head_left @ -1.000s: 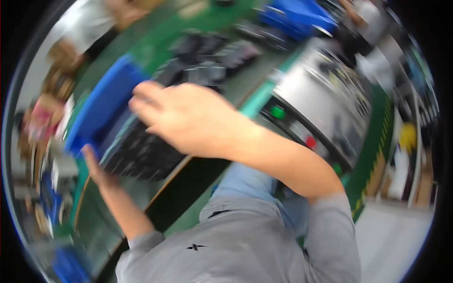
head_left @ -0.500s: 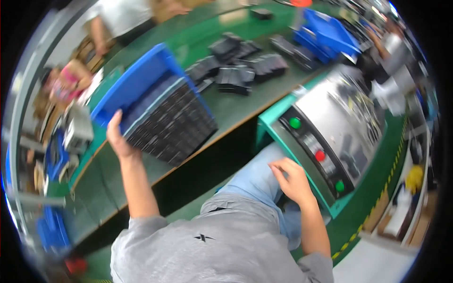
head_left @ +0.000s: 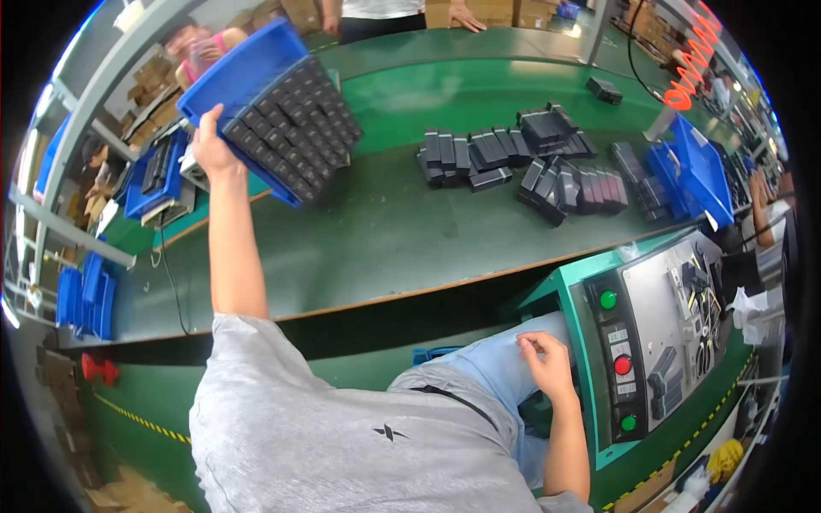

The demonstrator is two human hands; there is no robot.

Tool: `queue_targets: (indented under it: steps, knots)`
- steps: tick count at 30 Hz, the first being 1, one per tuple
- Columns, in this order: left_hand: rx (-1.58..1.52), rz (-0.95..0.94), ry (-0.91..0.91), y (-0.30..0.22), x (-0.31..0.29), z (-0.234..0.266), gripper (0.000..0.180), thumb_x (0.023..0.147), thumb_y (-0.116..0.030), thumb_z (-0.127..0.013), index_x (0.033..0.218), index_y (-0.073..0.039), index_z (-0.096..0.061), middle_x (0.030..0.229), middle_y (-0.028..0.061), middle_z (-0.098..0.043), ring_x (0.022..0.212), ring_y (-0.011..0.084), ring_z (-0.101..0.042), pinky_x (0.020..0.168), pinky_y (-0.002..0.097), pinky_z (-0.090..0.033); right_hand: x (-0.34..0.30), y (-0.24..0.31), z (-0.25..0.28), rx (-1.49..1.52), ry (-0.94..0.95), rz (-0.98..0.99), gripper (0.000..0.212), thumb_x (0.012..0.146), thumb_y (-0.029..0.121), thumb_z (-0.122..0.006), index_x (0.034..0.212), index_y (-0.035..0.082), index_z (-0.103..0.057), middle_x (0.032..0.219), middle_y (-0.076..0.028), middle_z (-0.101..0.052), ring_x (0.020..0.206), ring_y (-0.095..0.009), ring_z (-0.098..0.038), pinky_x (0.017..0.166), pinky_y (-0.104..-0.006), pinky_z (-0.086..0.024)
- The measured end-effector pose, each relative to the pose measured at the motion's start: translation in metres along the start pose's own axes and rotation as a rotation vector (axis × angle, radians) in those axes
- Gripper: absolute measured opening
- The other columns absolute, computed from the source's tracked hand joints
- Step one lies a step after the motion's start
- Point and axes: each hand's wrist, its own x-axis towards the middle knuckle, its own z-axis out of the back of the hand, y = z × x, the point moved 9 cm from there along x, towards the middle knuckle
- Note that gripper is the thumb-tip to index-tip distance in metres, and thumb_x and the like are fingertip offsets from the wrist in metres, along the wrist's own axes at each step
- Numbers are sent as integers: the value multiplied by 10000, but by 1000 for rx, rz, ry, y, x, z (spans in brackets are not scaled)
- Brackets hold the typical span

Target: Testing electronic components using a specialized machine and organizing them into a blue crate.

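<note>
My left hand (head_left: 215,147), arm stretched out, grips the near left rim of a blue plastic bin (head_left: 244,61). The bin is tipped on its side over the bench, its opening facing right. Rows of small black box-shaped pieces (head_left: 295,128) are packed inside it. More of these black pieces (head_left: 492,150) lie in loose heaps on the green bench, right of the bin. My right hand (head_left: 549,366) hangs in front of my thigh, fingers loosely curled, with nothing visible in it. It is nearest to the machine's button panel (head_left: 617,342).
Stacked blue bins (head_left: 693,171) stand at the bench's right end, below an orange coiled hose (head_left: 691,64). A green machine (head_left: 564,299) with tools and black pieces on top is at my right. Across the bench (head_left: 410,248) a person's hand (head_left: 466,17) rests.
My left hand has carried the bin farther away over the bench and tilted it more. My view has turned, and my right hand stays near my thigh, its fingers loosely curled.
</note>
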Motion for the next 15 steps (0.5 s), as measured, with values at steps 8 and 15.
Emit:
queue_targets:
  steps: [8, 15]
  knots:
    - [82, 1, -92, 69, 114, 63, 350, 785, -101, -741, 1087, 49, -646, 1032, 127, -683, 875, 272, -688, 857, 392, -577, -4, -31, 5, -21, -44, -99, 142, 955, 73, -656, 1021, -41, -710, 925, -102, -727, 762, -156, -692, 716, -293, -546]
    - [80, 220, 69, 91, 110, 61, 445, 935, -222, -611, 1296, 36, -577, 1260, 172, -658, 1131, 329, -653, 1025, 445, -506, -14, -39, 16, 15, -87, -210, 178, 972, 110, -648, 1044, -35, -721, 940, -109, -736, 789, -164, -694, 743, -297, -553]
